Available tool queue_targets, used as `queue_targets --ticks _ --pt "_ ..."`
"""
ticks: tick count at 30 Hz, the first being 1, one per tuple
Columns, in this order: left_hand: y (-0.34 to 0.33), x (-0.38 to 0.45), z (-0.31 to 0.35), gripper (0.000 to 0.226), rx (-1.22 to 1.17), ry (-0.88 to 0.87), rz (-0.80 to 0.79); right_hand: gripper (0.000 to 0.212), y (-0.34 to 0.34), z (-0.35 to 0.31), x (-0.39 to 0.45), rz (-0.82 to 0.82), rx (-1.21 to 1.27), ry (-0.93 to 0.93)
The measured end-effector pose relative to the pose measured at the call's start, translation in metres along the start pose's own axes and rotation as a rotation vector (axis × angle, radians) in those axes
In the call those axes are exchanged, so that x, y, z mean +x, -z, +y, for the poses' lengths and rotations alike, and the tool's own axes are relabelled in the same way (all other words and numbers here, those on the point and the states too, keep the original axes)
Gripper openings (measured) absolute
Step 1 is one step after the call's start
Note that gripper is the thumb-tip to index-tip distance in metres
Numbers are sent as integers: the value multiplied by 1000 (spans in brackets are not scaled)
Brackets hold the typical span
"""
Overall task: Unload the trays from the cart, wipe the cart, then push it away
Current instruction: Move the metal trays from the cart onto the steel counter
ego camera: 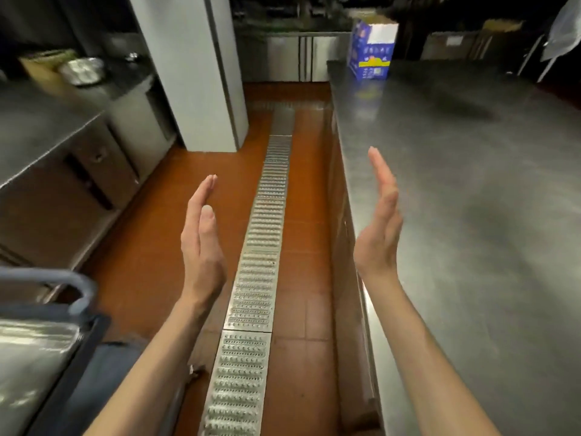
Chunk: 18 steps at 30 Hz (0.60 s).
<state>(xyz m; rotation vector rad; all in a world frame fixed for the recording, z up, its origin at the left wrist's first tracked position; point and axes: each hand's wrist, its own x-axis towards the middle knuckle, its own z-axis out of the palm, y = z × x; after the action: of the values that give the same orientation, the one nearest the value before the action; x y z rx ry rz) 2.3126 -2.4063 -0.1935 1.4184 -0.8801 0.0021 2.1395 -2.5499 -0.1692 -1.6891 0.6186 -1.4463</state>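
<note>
While the cart (47,357) sits at the lower left edge of view, both hands are raised clear of it.

A steel tray (28,363) lies on the cart's top, behind its grey handle (63,280). The left hand (202,243) and right hand (379,225) face each other, palms inward, fingers straight and together, holding nothing. Between them a metal drain grate (261,247) runs along the orange floor tiles (151,221). A blue carton (371,50) stands on the steel worktop (471,184) at right.

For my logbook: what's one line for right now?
left hand: open, empty | right hand: open, empty | cart: lower left, untouched, tray aboard
</note>
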Motion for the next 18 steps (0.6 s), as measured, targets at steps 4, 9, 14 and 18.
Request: queue_targets --ticks 4,9,14,18 --pt "83 -9 -4 54 80 3 142 78 -71 -10 -17 -132 66 14" --pt "193 -39 -1 58 189 34 354 86 -161 -42 -61 -323 206 41" --pt "300 -85 6 53 261 74 542 89 -242 -83 -122 -490 328 56" --pt "371 -127 24 52 336 100 672 86 -296 -116 -180 -619 385 42"
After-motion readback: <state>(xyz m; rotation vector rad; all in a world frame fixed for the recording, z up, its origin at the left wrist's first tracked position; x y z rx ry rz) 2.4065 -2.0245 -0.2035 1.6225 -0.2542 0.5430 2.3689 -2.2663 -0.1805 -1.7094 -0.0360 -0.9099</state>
